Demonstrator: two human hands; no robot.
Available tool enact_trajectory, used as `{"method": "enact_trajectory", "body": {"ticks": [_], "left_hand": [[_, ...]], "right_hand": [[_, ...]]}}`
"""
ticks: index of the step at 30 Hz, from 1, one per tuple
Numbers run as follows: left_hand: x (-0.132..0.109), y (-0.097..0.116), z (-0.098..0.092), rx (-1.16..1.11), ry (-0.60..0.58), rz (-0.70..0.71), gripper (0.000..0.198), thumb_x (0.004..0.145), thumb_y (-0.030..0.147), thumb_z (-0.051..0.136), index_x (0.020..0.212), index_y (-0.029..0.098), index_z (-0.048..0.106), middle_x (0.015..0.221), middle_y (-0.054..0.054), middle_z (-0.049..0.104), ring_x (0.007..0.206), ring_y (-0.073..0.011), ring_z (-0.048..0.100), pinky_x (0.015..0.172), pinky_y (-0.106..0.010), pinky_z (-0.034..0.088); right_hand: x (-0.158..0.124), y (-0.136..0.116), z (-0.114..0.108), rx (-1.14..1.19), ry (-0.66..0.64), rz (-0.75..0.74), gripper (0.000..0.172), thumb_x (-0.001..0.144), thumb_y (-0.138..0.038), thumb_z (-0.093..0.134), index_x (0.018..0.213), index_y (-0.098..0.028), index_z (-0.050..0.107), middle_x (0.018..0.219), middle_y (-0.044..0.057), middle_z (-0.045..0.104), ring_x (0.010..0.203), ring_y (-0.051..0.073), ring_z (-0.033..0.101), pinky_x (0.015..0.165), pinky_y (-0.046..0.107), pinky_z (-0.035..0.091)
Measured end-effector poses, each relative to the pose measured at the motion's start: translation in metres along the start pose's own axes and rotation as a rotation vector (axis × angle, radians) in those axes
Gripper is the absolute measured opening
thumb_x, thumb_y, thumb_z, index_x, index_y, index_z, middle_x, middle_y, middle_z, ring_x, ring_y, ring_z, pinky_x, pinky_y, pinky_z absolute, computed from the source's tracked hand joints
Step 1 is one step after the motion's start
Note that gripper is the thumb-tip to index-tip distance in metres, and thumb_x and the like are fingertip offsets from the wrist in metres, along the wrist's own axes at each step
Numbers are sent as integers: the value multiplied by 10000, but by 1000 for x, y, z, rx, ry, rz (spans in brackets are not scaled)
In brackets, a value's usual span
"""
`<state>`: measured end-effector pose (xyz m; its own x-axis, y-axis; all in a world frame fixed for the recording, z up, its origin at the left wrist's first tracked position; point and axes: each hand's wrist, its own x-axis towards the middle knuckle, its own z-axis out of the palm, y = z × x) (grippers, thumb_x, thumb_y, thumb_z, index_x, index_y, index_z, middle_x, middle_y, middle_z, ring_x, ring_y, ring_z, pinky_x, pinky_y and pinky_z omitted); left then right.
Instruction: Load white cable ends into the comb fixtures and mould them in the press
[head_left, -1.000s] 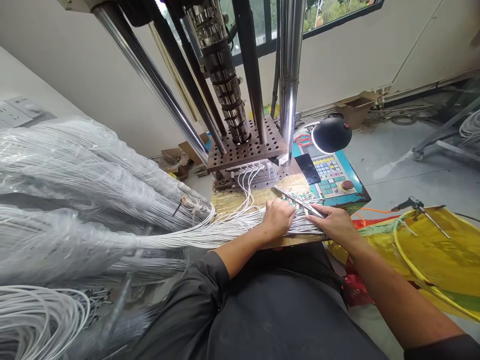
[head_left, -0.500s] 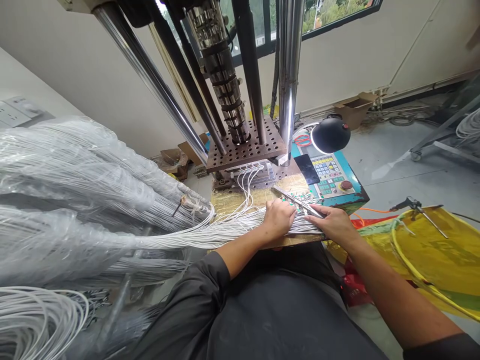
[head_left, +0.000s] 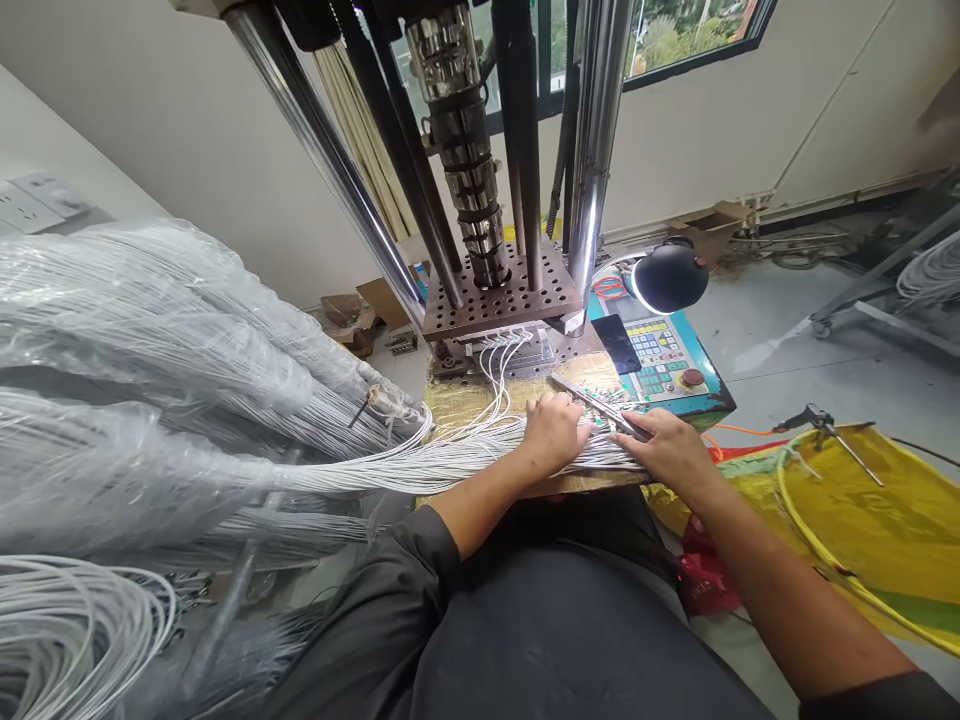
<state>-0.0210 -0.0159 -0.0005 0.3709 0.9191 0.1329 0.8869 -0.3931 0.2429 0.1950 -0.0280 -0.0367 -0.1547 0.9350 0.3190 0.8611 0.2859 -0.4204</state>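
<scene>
A thick bundle of white cables (head_left: 420, 465) runs from the left across the worktable (head_left: 450, 398), with green-tipped ends by my hands. My left hand (head_left: 553, 432) rests on the bundle with its fingers curled in; whatever its fingertips pinch is hidden. In my right hand (head_left: 671, 448) is one end of a narrow metal bar (head_left: 589, 398), gripped between thumb and fingers. The bar slants over the cable ends, its far end pointing up and left. Behind my hands, several cables lead into a clear mold (head_left: 536, 352) under the press plate (head_left: 502, 300).
Right of the press stand a control panel (head_left: 652, 350), a dark phone-like slab (head_left: 615, 343) and a black lamp (head_left: 670, 277). An air gun (head_left: 821, 418) lies on yellow sacking (head_left: 862, 490). Plastic-wrapped cable bundles (head_left: 150, 360) crowd the left side.
The view has shifted slightly, so the press appears a little farther right. My left hand has turned a little on the bundle; my right hand keeps its grip on the metal bar.
</scene>
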Motion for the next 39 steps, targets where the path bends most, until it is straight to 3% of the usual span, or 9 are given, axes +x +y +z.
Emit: {"method": "enact_trajectory", "body": {"ticks": [9, 18, 21, 23, 26, 29, 32, 35, 39], "left_hand": [[16, 2, 4, -84, -90, 24, 285, 923, 458, 674, 974, 194, 768, 1039, -122, 677, 1088, -311, 557, 994, -474, 355], [17, 4, 9, -134, -44, -28, 280, 936, 450, 651, 995, 192, 741, 1043, -112, 699, 1074, -303, 595, 994, -476, 405], [20, -8, -2, -200, -96, -13, 342, 893, 505, 697, 1049, 205, 750, 1070, -120, 691, 1069, -315, 605, 982, -472, 437], [23, -30, -15, -343, -68, -34, 379, 854, 521, 742, 1067, 208, 753, 1108, -121, 684, 1070, -308, 611, 972, -444, 459], [29, -81, -32, -682, 198, -278, 357, 835, 452, 787, 1067, 186, 735, 1206, -138, 658, 1122, -292, 599, 995, -402, 463], [37, -129, -38, -1121, 406, -725, 311, 816, 338, 827, 1042, 194, 670, 1139, -108, 662, 1055, -238, 616, 1008, -394, 463], [47, -154, -31, -1486, 295, -1017, 256, 841, 277, 810, 954, 199, 594, 908, -38, 643, 845, -163, 621, 963, -406, 503], [57, -160, -21, -1594, 224, -1078, 236, 875, 253, 777, 942, 194, 558, 794, -2, 603, 726, -131, 604, 885, -376, 540], [65, -165, -18, -1686, 188, -1090, 221, 888, 240, 767, 963, 181, 568, 796, -2, 622, 703, -127, 642, 824, -312, 545]], "right_hand": [[-2, 2, 4, 111, 37, -14, 423, 852, -542, 667, 1078, -207, 792, 819, 63, 660, 781, 240, 654, 765, 351, 528], [-4, -1, 6, 107, 10, 18, 424, 850, -529, 681, 1111, -211, 785, 859, 68, 673, 816, 250, 659, 777, 365, 529], [-4, -2, 4, 67, -3, 26, 450, 852, -544, 677, 1139, -210, 770, 907, 83, 685, 858, 270, 663, 794, 387, 532], [-4, -2, 1, 57, -28, 34, 478, 848, -565, 680, 1163, -212, 754, 955, 91, 694, 897, 280, 666, 813, 394, 534], [-6, 0, -5, 80, -72, 53, 541, 843, -599, 685, 1211, -205, 730, 1009, 97, 700, 924, 278, 665, 830, 392, 535], [-10, 10, -13, 105, -65, 67, 584, 855, -630, 666, 1241, -194, 717, 1082, 108, 694, 868, 254, 658, 811, 391, 542], [-10, 24, -20, 111, 11, 44, 572, 871, -642, 645, 1231, -205, 723, 1134, 112, 678, 923, 264, 662, 857, 410, 546], [10, 30, -24, 106, 61, -23, 517, 893, -603, 641, 1221, -212, 725, 1181, 120, 667, 1025, 287, 663, 946, 437, 535], [75, 11, -4, 68, -107, -221, 511, 932, -555, 587, 1268, -187, 704, 1269, 160, 648, 1156, 328, 630, 1027, 483, 508]]}}
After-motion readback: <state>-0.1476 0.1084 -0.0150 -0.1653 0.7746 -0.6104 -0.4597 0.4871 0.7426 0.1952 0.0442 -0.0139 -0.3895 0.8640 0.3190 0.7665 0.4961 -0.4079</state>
